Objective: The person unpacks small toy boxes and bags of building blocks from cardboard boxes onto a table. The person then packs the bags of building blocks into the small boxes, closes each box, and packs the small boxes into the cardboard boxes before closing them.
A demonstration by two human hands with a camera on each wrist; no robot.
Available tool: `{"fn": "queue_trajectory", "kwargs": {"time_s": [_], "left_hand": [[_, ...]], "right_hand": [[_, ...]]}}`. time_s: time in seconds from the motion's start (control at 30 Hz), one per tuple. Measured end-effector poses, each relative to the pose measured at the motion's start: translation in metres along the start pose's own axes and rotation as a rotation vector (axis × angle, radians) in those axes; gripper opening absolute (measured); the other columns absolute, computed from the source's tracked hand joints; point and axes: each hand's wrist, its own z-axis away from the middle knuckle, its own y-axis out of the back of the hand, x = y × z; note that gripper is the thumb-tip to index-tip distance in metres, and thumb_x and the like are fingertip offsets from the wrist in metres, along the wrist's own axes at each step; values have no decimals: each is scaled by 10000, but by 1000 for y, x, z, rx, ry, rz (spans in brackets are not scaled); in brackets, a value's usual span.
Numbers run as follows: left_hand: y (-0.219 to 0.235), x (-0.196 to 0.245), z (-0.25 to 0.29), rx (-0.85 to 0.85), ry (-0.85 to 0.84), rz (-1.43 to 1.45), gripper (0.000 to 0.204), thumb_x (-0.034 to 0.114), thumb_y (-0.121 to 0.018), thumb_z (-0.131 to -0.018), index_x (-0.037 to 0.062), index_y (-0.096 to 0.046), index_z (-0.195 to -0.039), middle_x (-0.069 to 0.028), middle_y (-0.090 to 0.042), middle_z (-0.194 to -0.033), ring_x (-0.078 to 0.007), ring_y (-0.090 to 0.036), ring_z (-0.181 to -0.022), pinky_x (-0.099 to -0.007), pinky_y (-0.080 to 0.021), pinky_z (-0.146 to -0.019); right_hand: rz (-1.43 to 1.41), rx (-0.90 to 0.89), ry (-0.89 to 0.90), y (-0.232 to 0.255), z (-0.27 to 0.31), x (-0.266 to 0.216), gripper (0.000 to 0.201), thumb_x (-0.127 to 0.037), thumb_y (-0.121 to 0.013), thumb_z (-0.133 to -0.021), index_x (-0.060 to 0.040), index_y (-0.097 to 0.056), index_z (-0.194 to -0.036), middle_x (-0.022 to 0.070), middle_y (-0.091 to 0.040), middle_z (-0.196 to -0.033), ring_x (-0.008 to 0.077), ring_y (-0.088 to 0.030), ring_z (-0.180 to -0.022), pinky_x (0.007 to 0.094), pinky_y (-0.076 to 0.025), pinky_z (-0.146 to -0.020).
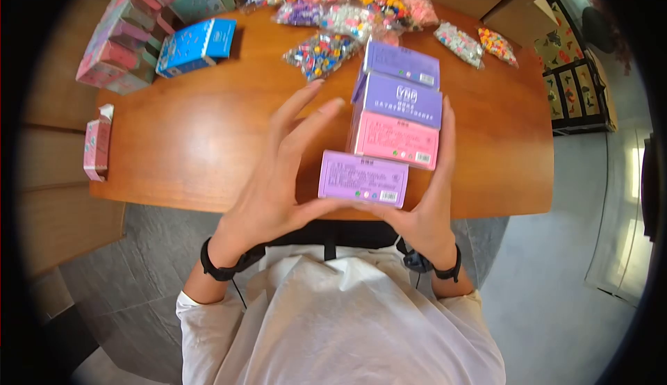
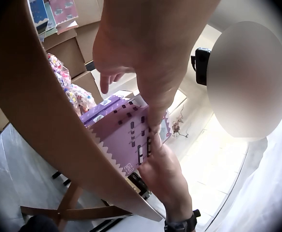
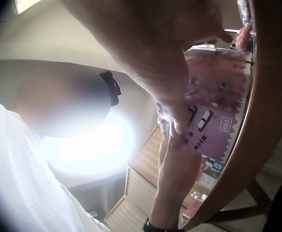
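Note:
Four small cartons would be a count too high, so: several cartons stand in a row on the wooden table. Nearest is a lilac box (image 1: 363, 178), offset left of the pink box (image 1: 396, 140) behind it. Beyond these come a violet box (image 1: 403, 101) with white lettering and another violet box (image 1: 404, 64). My left hand (image 1: 271, 183) is spread, its thumb along the lilac box's near edge and its fingers apart from the row. The right hand (image 1: 427, 211) lays straight fingers along the row's right side, its thumb also at the lilac box's near edge.
Bags of colourful beads (image 1: 323, 55) lie behind the row, with two smaller bags at the back right. A blue box (image 1: 198, 48) and stacked pink boxes (image 1: 118, 44) stand back left. A small pink box (image 1: 97, 145) sits by the table's left edge.

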Motion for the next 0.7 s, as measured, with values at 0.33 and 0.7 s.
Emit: {"fn": "queue_trajectory", "kwargs": {"time_s": [0.33, 0.7], "left_hand": [[-31, -1, -27, -254, 289, 587, 1386, 331, -943, -750, -9, 75, -1628, -235, -234, -1657, -339, -283, -1543, -450, -258, -1247], [-8, 1, 14, -338, 32, 271, 1418, 325, -993, -632, 148, -20, -1648, -296, -315, -1561, -466, -309, -1484, -547, -343, -1190]], "right_hand": [[-405, -97, -185, -14, 0, -11, 1250, -234, -890, -776, 7, -17, -1638, 271, -191, -1666, 419, -279, -1534, 491, -296, -1229], [-378, -247, -198, -11, 37, -22, 1239, -286, -897, -783, -14, -46, -1642, 236, -271, -1639, 410, -318, -1518, 491, -300, -1234]]}}
